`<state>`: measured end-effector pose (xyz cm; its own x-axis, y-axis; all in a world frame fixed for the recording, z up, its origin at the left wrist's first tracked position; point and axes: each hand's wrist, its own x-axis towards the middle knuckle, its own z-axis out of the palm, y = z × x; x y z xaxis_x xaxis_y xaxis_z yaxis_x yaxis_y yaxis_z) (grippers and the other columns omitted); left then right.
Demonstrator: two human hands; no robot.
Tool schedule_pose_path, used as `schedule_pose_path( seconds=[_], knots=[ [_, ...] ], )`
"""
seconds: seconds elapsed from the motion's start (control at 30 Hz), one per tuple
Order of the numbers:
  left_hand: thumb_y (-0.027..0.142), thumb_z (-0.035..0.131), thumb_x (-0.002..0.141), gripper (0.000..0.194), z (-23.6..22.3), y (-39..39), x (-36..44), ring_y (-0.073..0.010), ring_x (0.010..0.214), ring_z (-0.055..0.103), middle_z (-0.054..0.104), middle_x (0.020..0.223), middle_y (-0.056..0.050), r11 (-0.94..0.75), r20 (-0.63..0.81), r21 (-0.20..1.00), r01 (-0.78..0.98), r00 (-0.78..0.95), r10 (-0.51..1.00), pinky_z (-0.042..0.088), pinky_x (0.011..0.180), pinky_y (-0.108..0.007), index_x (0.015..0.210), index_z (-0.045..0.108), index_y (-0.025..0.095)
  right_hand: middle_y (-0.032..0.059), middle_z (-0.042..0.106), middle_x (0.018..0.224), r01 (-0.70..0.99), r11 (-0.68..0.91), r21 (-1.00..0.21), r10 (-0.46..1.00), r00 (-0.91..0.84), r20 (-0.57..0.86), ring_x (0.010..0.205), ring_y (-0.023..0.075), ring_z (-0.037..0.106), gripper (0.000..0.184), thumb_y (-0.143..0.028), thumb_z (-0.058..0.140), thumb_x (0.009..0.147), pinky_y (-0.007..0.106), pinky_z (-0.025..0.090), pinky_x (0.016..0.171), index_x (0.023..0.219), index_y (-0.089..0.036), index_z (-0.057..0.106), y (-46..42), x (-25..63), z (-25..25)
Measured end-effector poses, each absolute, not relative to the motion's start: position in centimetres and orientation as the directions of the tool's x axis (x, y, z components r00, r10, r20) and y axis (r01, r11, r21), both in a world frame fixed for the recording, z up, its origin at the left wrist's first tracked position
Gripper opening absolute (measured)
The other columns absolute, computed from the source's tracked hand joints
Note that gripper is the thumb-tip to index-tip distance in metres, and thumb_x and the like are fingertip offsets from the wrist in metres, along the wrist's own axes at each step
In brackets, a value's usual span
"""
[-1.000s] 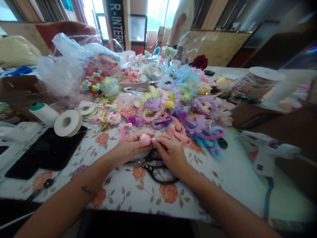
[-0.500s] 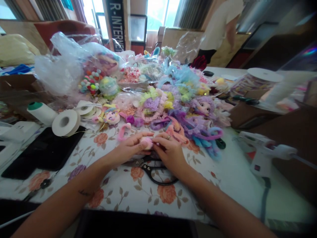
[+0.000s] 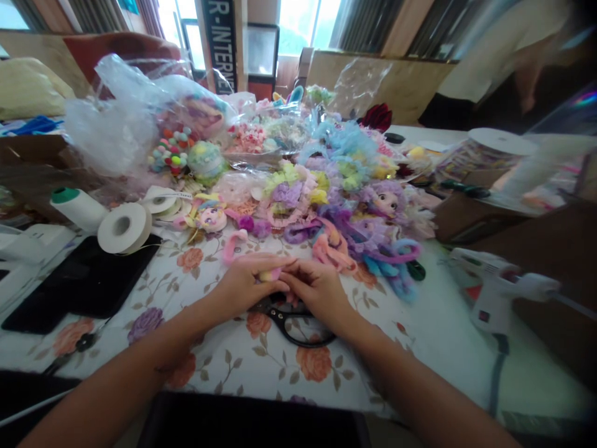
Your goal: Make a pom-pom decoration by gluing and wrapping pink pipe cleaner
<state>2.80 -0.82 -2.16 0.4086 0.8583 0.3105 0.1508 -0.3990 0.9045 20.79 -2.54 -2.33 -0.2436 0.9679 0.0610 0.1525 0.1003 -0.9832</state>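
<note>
Between the fingers of my left hand (image 3: 249,283) is a small fluffy pink-and-yellow piece (image 3: 269,274), mostly hidden by the fingers. My right hand (image 3: 318,287) meets the left at the fingertips, its thumb and fingers pinched together at the piece's right side. What the right fingertips hold there is covered. Under both hands lies a pair of black-handled scissors (image 3: 291,339), its blades partly hidden by my left hand. Just beyond my left hand a curved pink fuzzy strip (image 3: 229,247) rests on the flowered tablecloth (image 3: 219,367).
A heap of lace, ribbons and doll heads (image 3: 345,180) fills the table's middle. Ribbon rolls (image 3: 107,233), a thread cone (image 3: 77,208) and a black tablet-like slab (image 3: 60,298) are left. A white glue gun (image 3: 497,289) stands right. Behind, a person (image 3: 485,68) appears blurred.
My hands have drawn closer together and turned, so the fluffy piece is more covered by the fingers. The person in the background has moved right.
</note>
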Motion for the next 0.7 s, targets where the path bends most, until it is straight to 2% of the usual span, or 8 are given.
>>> schedule_pose_path(
  seconds=[0.07,0.17,0.23,0.3,0.4,0.5,0.6,0.7],
  knots=[
    [0.027,0.078,0.076,0.021,-2.2,-0.8,2.9,-0.0193,0.082,0.070,0.077,0.099,-0.008,-0.356,0.298,0.929,0.105,0.361,0.884,0.059,0.074,-0.030,0.096,0.080,0.022,-0.0034,0.059,0.051,0.133,0.074,-0.988,0.969,-0.243,0.040,0.040,0.0085,0.052,0.021,-0.037,0.067,0.083,0.019,0.042,0.040,0.074,-0.018,0.065,-2.5,20.9,-2.0],
    [0.032,0.078,0.075,0.018,-1.8,-0.5,2.5,-0.0140,0.061,0.065,0.077,0.085,-0.007,-0.241,0.224,0.968,0.072,0.187,0.956,0.055,0.056,-0.025,0.085,0.079,0.017,-0.0039,0.058,0.049,0.084,0.032,-0.996,0.979,-0.203,0.015,0.039,0.0082,0.051,0.027,-0.042,0.069,0.081,0.019,0.041,0.039,0.073,-0.018,0.061,-2.1,21.3,-1.5],
    [0.035,0.075,0.078,0.022,-1.6,-0.1,2.1,-0.0138,0.058,0.064,0.074,0.073,-0.005,-0.202,0.202,0.976,0.082,0.008,0.979,0.055,0.056,-0.025,0.085,0.077,0.015,-0.0036,0.059,0.049,0.075,0.041,-0.996,0.989,-0.144,0.030,0.040,0.0082,0.052,0.030,-0.044,0.068,0.083,0.019,0.042,0.041,0.071,-0.018,0.059,-2.0,21.4,-1.3],
    [0.038,0.070,0.083,0.027,-1.5,0.1,1.9,-0.0173,0.072,0.069,0.075,0.082,-0.007,-0.262,0.270,0.958,0.117,-0.057,0.961,0.058,0.065,-0.027,0.096,0.075,0.015,-0.0025,0.061,0.051,0.074,0.050,-0.996,0.991,-0.127,0.040,0.042,0.0087,0.054,0.031,-0.045,0.066,0.085,0.019,0.044,0.044,0.072,-0.018,0.059,-2.0,21.4,-1.2],
    [0.036,0.073,0.081,0.045,-2.1,-0.1,2.2,-0.0255,0.116,0.063,0.065,0.131,-0.012,-0.526,0.473,0.825,0.204,0.259,0.842,0.056,0.093,-0.037,0.125,0.067,0.024,-0.0005,0.065,0.058,0.071,0.065,-0.995,0.972,-0.230,0.047,0.048,0.0102,0.058,0.030,-0.045,0.069,0.083,0.021,0.046,0.047,0.072,-0.018,0.063,-2.2,21.1,-1.3],
    [0.021,0.062,0.090,0.043,-2.8,-0.7,2.7,-0.0236,0.122,0.060,0.062,0.137,-0.011,-0.729,0.538,0.665,0.160,0.575,0.617,0.052,0.100,-0.039,0.132,0.062,0.027,0.0009,0.067,0.062,0.025,0.041,-0.999,0.935,-0.353,0.029,0.052,0.0119,0.060,0.032,-0.047,0.072,0.081,0.023,0.049,0.050,0.070,-0.017,0.066,-2.3,20.9,-1.4],
    [0.019,0.059,0.091,0.030,-2.8,-0.9,2.7,-0.0192,0.098,0.070,0.074,0.112,-0.010,-0.725,0.588,0.667,0.170,0.477,0.653,0.057,0.085,-0.031,0.118,0.072,0.023,0.0010,0.068,0.063,-0.020,-0.033,-0.999,0.932,-0.361,-0.024,0.053,0.0115,0.061,0.031,-0.047,0.072,0.081,0.022,0.050,0.052,0.075,-0.017,0.068,-2.2,21.2,-1.4],
    [0.025,0.072,0.082,0.015,-2.1,-0.7,2.4,-0.0177,0.081,0.071,0.077,0.092,-0.007,-0.546,0.500,0.815,0.195,0.241,0.832,0.058,0.072,-0.027,0.095,0.079,0.021,0.0010,0.070,0.064,-0.051,-0.059,-0.997,0.956,-0.290,-0.041,0.051,0.0098,0.060,0.031,-0.047,0.071,0.082,0.020,0.049,0.051,0.077,-0.017,0.067,-1.9,21.5,-1.5]
  ],
)
